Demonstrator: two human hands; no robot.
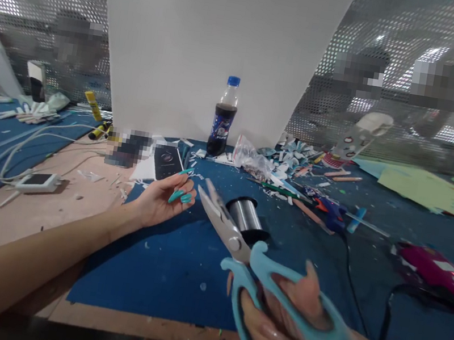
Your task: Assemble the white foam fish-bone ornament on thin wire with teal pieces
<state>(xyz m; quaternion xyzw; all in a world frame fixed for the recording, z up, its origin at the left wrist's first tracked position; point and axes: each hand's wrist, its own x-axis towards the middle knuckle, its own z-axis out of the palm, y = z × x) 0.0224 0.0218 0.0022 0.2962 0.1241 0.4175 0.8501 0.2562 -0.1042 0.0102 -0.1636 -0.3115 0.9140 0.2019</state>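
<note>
My right hand [293,324] grips the light-blue handles of a pair of scissors [236,243]. Their metal blades are slightly parted and point up-left toward my left hand [162,197]. That hand hovers over the blue mat [159,274], palm up, its teal-nailed fingers curled toward the thumb in a loose pinch. I cannot make out what, if anything, is between them. A spool of silvery wire [246,216] lies on the mat just behind the blades.
A cola bottle [223,115] stands against a white board [212,47]. A phone [168,162] lies behind my left hand. Paper scraps, pens and a blue glue gun [332,212] with its black cord lie to the right, beside a pink tool [439,272]. A white device with cables [38,181] sits at left.
</note>
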